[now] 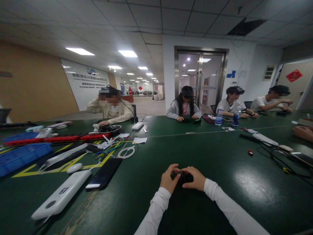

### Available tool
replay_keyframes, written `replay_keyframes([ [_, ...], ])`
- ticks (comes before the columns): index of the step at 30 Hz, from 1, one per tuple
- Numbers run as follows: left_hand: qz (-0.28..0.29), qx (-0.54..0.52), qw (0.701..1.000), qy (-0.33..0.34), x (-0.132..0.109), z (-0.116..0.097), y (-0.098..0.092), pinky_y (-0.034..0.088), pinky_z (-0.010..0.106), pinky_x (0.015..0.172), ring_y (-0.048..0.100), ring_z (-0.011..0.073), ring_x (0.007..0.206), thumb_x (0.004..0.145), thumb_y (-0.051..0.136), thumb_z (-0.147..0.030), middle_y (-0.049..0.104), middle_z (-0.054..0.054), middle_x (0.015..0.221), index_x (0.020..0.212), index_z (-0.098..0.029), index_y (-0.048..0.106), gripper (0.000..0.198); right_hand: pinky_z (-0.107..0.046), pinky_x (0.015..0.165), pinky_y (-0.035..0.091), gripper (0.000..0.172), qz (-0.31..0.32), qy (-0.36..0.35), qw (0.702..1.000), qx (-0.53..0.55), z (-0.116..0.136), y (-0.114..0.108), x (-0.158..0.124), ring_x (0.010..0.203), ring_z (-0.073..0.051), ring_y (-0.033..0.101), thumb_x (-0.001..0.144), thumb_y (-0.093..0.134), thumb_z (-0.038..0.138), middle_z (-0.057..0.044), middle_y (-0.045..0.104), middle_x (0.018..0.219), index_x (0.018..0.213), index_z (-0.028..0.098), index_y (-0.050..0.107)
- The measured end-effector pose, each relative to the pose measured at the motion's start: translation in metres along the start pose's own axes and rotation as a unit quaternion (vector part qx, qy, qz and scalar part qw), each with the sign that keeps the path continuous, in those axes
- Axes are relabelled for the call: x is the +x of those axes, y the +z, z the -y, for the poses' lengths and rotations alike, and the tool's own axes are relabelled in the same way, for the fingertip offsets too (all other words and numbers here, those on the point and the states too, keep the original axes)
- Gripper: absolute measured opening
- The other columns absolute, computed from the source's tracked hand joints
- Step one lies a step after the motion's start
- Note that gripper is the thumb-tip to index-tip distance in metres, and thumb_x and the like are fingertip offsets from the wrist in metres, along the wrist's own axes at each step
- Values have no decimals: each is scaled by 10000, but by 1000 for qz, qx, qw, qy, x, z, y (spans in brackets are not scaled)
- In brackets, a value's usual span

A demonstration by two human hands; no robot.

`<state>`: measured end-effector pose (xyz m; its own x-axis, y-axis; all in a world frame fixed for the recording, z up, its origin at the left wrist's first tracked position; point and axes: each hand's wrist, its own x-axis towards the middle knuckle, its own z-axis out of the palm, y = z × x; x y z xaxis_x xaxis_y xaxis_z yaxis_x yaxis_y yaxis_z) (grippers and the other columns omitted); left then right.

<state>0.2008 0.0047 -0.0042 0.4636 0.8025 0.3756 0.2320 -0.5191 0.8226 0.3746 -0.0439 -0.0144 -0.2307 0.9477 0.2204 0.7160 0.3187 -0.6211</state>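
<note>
Both my hands meet over the green table (146, 202), just right of the middle of the view. Between them is a small dark object (182, 177), mostly covered by my fingers, so its kind does not show. My left hand (169, 179) grips its left side with thumb and fingers bent around it. On the other side, my right hand (196, 178) holds it with fingers curled over the top and the thumb below. White sleeves reach to both wrists.
Left of my hands lie a black phone (104, 173), a white power bank (62, 194), a coiled white cable (126, 152) and a blue tray (24, 158). Water bottles (219, 117) and dark cables (276, 156) are to the right. Several people sit across the table.
</note>
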Motion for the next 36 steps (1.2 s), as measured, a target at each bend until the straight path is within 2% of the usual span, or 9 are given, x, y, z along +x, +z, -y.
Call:
replay_keyframes([
  [3,-87,-138,985,-59,8,2,-15,439,341,783,585,146,796,642,586,-223,629,44,854,994,-178,476,371,-328,789,354,608,1,-3,1000,-2,2,-3,-1,896,-212,470,605,664,456,-31,527,953,1130,245,444],
  [8,-290,-278,905,-139,15,2,-55,452,357,743,563,160,844,697,572,-242,596,52,903,1003,-181,493,322,-331,807,348,616,23,25,999,11,5,-7,-4,946,-221,449,628,635,483,-30,499,1004,1157,259,413],
  [12,-322,-274,895,-145,9,0,-75,449,383,747,512,172,916,782,458,-311,512,70,1067,1065,-159,467,322,-347,821,346,615,33,45,998,16,7,-7,-5,965,-230,440,633,634,474,-30,481,1036,1166,276,400],
  [15,-325,-276,892,-151,6,2,-70,450,367,745,540,160,874,767,484,-270,532,56,1003,1039,-184,473,285,-356,815,356,594,18,62,998,18,9,-5,-5,949,-226,448,631,645,449,-30,483,1024,1151,279,415],
  [18,-275,-257,918,-126,6,2,-49,453,363,753,583,138,768,731,513,-225,529,22,872,1007,-200,450,285,-353,804,364,591,9,44,999,22,7,-4,-6,935,-222,456,629,646,451,-32,490,1018,1148,281,420],
  [22,-81,-91,992,19,-1,-8,-15,415,384,841,562,140,829,743,458,-222,507,28,906,1089,-196,385,354,-349,797,361,632,-1,-7,1000,14,2,-3,-4,908,-221,467,614,661,443,-37,522,984,1163,256,411],
  [27,106,181,970,122,-13,-23,2,300,419,950,459,169,1001,748,380,-132,519,50,1025,1136,-221,407,399,-353,789,364,617,-15,-28,999,21,-2,0,-1,910,-229,471,583,687,419,-42,533,992,1122,234,449],
  [31,139,246,953,105,-13,-17,-12,341,382,917,458,161,998,761,340,-124,493,64,1084,1211,-219,330,460,-364,806,368,639,-16,-24,998,49,-2,2,-1,909,-221,481,607,672,418,-42,530,999,1165,245,411],
  [36,80,256,962,51,-11,12,-57,400,328,846,498,136,891,767,325,-144,482,68,1023,1231,-199,290,469,-353,824,380,630,-16,-28,996,81,-3,3,-5,907,-200,485,642,648,411,-42,518,1018,1190,244,384],
])
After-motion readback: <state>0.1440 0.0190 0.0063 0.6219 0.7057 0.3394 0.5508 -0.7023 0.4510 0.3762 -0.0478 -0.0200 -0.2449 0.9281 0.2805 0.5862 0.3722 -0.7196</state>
